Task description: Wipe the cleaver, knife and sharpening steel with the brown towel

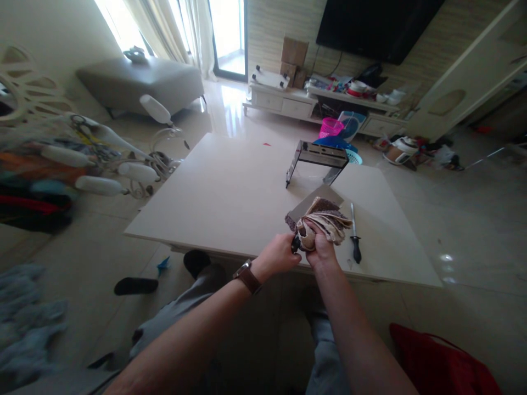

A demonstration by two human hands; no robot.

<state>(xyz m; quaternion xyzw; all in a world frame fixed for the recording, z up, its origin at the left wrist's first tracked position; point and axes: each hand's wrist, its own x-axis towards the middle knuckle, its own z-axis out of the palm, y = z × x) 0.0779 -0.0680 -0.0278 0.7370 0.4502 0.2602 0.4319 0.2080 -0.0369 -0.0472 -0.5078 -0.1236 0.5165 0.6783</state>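
Note:
My left hand point(280, 253), with a watch on its wrist, is closed around the black handle of a cleaver point(312, 201). Its wide grey blade points away from me over the table's near side, partly covered by cloth. In my right hand point(321, 249) is a bunched brown and beige cloth point(329, 222), pressed against the cleaver near the handle. Just right of the cloth, a sharpening steel point(356, 241) with a black handle lies on the white table point(222, 192). Beyond the blade stands a knife rack point(323, 153) with slots in its top.
A small red scrap point(267, 144) lies toward the table's far edge. Behind the table are a pink basket point(331, 128) and a low cabinet point(296, 107). A lamp with white shades point(138, 172) lies on the left; a red bag point(440, 362) sits at lower right.

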